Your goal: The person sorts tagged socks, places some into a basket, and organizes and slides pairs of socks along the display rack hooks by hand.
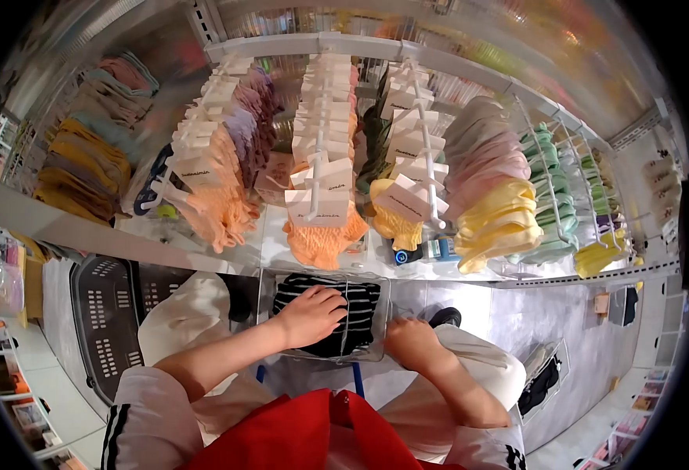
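Black-and-white striped cloth (pixel 361 317) lies folded inside a clear basket (pixel 266 301), low between my knees and below the front of the shelf. My left hand (pixel 314 315) rests on top of this cloth, fingers laid over it and slightly bent. At the basket's right side, my right hand (pixel 411 343) is closed, its curled fingers at the rim. Its fingertips are partly hidden. Hanging above the basket are orange crinkled fabric items (pixel 321 244) on white cards, several deep on a hook.
Yellow fabric pieces (pixel 501 227) and mustard ones (pixel 82 168) hang along the rack, whose shelf edge (pixel 195 257) runs just above my hands. A dark slotted crate (pixel 103 325) stands at the left. Another clear bin (pixel 544 376) with black items sits on the floor at right.
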Demonstrator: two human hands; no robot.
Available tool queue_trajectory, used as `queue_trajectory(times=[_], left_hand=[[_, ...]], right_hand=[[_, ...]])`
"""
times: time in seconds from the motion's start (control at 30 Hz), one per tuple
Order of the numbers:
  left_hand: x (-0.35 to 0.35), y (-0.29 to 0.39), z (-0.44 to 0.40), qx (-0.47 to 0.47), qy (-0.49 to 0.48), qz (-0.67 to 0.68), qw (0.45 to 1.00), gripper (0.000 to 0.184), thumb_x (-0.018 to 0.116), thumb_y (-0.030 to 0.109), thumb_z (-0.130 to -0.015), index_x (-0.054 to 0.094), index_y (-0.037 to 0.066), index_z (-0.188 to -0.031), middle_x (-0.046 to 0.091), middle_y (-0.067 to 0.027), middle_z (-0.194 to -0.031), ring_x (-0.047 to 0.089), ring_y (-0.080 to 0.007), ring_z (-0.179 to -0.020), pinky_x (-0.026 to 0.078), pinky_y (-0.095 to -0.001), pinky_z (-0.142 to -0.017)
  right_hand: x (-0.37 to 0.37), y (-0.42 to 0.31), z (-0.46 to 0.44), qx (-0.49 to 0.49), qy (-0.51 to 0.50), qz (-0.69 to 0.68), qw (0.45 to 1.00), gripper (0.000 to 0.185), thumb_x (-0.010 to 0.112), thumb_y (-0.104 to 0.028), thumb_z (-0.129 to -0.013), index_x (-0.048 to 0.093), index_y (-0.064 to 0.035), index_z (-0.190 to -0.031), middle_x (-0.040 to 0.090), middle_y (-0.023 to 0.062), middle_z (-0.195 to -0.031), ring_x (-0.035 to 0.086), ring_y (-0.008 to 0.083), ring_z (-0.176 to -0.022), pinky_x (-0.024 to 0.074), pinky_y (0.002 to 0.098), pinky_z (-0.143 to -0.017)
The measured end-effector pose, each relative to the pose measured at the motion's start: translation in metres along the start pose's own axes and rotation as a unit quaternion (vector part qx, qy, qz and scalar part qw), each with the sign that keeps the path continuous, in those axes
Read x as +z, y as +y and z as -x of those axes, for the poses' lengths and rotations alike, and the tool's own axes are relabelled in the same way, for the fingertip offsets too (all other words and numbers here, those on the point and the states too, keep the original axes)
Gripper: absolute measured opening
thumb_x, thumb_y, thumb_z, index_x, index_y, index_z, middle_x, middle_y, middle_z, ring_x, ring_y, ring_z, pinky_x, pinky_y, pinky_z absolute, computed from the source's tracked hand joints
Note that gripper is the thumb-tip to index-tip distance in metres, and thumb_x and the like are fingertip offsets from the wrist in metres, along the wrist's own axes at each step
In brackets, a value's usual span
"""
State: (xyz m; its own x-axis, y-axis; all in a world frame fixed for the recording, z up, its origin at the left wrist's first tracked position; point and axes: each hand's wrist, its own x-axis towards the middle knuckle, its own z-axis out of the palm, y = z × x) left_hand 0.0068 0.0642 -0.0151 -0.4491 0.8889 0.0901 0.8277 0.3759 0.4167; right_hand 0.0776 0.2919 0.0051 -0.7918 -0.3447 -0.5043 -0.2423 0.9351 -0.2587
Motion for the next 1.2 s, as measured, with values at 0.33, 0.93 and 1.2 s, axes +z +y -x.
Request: queue_trajectory(times=[0.33, 0.93, 1.2], left_hand=[[-0.006, 0.014, -0.01, -0.028, 0.095, -0.031, 0.995, 0.024, 0.06, 0.015, -0.07, 0.061, 0.008, -0.094, 0.055, -0.0018, -0.102, 0.047, -0.0181, -0.105, 0.037, -0.0313, -0.089], [-0.245, -0.115, -0.144, -0.075, 0.325, -0.225, 0.915, 0.028, 0.042, 0.012, -0.087, 0.053, 0.004, -0.112, 0.055, -0.0163, -0.11, 0.052, -0.0335, -0.1, 0.042, -0.039, -0.085], [-0.262, -0.149, -0.186, -0.146, 0.21, -0.236, 0.937, 0.017, 0.051, 0.009, -0.08, 0.064, 0.002, -0.09, 0.062, -0.0182, -0.081, 0.059, -0.035, -0.074, 0.047, -0.0398, -0.067]], right_hand=[[0.013, 0.042, -0.016, -0.071, 0.019, 0.024, 0.997, 0.023, 0.056, -0.024, -0.078, 0.058, -0.0019, -0.08, 0.061, 0.0159, -0.078, 0.06, 0.0328, -0.074, 0.0492, 0.0401, -0.067], [-0.311, 0.052, -0.146, -0.122, 0.577, -0.07, 0.805, 0.022, 0.05, -0.02, -0.084, 0.063, -0.0062, -0.094, 0.061, 0.0181, -0.085, 0.057, 0.0363, -0.082, 0.0454, 0.0402, -0.073], [-0.318, 0.085, -0.185, -0.127, 0.49, -0.023, 0.862, 0.023, 0.052, -0.022, -0.083, 0.062, -0.0058, -0.096, 0.06, 0.0199, -0.079, 0.057, 0.036, -0.076, 0.0438, 0.0389, -0.068]])
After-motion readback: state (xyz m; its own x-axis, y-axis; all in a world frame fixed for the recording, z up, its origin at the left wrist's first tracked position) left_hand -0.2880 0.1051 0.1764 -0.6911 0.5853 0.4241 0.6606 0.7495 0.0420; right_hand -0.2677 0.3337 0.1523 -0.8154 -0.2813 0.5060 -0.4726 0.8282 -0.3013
